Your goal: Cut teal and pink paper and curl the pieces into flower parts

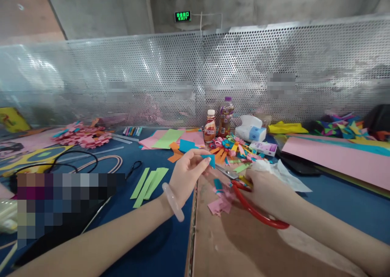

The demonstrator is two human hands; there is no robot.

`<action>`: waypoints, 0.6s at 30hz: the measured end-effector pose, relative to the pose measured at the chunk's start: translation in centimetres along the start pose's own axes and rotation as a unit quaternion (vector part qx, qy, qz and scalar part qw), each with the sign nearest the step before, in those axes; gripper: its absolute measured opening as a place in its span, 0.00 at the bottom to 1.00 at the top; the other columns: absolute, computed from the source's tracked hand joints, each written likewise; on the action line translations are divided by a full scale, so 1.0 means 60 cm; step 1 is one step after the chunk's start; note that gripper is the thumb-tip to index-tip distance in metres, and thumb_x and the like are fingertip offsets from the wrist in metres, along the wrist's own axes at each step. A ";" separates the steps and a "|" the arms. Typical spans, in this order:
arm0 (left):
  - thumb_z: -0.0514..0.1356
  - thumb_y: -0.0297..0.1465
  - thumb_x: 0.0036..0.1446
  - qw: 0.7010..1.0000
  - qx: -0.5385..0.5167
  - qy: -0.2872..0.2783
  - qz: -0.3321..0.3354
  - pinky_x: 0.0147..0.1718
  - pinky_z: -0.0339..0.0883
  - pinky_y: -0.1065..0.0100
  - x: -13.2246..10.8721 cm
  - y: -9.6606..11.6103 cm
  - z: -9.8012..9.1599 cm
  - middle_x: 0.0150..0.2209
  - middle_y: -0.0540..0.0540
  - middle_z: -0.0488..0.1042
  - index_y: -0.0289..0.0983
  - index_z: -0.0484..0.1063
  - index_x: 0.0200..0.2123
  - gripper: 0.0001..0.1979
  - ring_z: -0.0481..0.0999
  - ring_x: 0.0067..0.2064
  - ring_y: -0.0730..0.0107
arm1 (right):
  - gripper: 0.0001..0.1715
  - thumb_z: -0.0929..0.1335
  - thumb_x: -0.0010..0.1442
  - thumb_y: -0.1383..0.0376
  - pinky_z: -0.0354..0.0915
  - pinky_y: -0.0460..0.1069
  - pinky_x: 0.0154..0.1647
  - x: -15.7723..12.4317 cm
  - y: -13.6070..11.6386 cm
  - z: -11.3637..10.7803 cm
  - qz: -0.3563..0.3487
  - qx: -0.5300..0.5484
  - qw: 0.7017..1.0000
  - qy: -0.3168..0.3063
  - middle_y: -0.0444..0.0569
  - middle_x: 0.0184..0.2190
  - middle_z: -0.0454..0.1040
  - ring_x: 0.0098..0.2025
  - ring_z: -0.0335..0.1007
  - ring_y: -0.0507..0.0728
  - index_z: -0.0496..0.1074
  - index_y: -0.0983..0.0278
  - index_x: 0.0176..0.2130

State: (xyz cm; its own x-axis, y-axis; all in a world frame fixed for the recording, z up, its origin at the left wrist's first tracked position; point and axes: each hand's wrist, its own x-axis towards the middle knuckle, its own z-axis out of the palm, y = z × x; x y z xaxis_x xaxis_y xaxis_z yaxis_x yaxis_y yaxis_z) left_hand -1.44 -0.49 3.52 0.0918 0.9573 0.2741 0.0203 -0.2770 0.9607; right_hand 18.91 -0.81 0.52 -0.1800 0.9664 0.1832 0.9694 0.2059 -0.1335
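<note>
My left hand [187, 173] pinches a small blue paper piece [209, 160] between thumb and fingertips, a pale bangle on its wrist. My right hand [264, 189] is closed round red-handled scissors [240, 183], whose metal blades [226, 172] point left toward the blue piece. Below the blades lie pink paper scraps [219, 206] and a blue scrap [218, 184] on a brown board [243, 244]. A crumpled white tissue [280, 173] lies just beyond my right hand.
Green paper strips [149, 181] lie left of my left hand. Behind are coloured paper flowers [233, 147], two bottles [209, 126], a tissue pack [251, 128], pink sheets [335, 157], pink cuttings [82, 134], pens [131, 131] and cables [76, 161]. A perforated metal screen closes the back.
</note>
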 end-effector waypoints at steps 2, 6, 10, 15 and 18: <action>0.56 0.30 0.54 0.999 0.021 -0.032 0.007 0.30 0.67 0.73 -0.003 -0.002 0.001 0.29 0.50 0.71 0.35 0.69 0.37 0.08 0.71 0.28 0.76 | 0.12 0.64 0.50 0.57 0.49 0.47 0.20 -0.001 0.002 0.007 -0.008 -0.041 0.999 -0.018 0.52 0.23 0.71 0.24 0.66 0.57 0.68 0.64 0.28; 0.55 0.29 0.54 0.994 0.039 -0.098 0.012 0.30 0.67 0.70 -0.007 -0.010 0.004 0.31 0.49 0.69 0.35 0.67 0.44 0.13 0.70 0.28 0.75 | 0.17 0.62 0.53 0.54 0.52 0.48 0.21 -0.008 0.002 0.006 -0.042 -0.092 0.995 -0.009 0.55 0.26 0.73 0.29 0.69 0.63 0.68 0.65 0.32; 0.55 0.27 0.54 0.987 0.036 -0.156 0.014 0.32 0.67 0.69 -0.013 -0.027 0.009 0.28 0.51 0.65 0.35 0.60 0.49 0.18 0.70 0.30 0.73 | 0.17 0.60 0.56 0.54 0.56 0.49 0.24 -0.019 -0.007 -0.016 -0.082 -0.090 0.991 0.049 0.53 0.28 0.73 0.30 0.70 0.62 0.68 0.63 0.32; 0.55 0.27 0.55 0.981 0.054 -0.186 0.029 0.34 0.64 0.69 -0.022 -0.042 0.012 0.30 0.51 0.66 0.36 0.60 0.49 0.18 0.69 0.33 0.73 | 0.10 0.59 0.59 0.62 0.59 0.46 0.24 -0.032 -0.039 -0.039 -0.132 0.151 0.979 0.038 0.43 0.28 0.73 0.25 0.68 0.52 0.66 0.59 0.39; 0.56 0.28 0.54 0.983 0.049 -0.177 0.027 0.35 0.64 0.69 -0.022 -0.042 0.013 0.29 0.50 0.68 0.35 0.60 0.49 0.18 0.70 0.33 0.72 | 0.09 0.59 0.59 0.62 0.59 0.45 0.21 -0.036 -0.049 -0.027 -0.075 0.250 0.965 0.020 0.42 0.23 0.71 0.22 0.66 0.51 0.67 0.59 0.35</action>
State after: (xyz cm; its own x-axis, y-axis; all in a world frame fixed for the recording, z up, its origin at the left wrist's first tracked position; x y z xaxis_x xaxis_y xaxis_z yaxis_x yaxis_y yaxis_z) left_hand -0.86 -1.14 0.71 0.4362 0.8570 0.2743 0.1009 -0.3495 0.9315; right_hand 16.70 -3.78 2.11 -0.2950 0.9155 0.2736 0.7296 0.4007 -0.5542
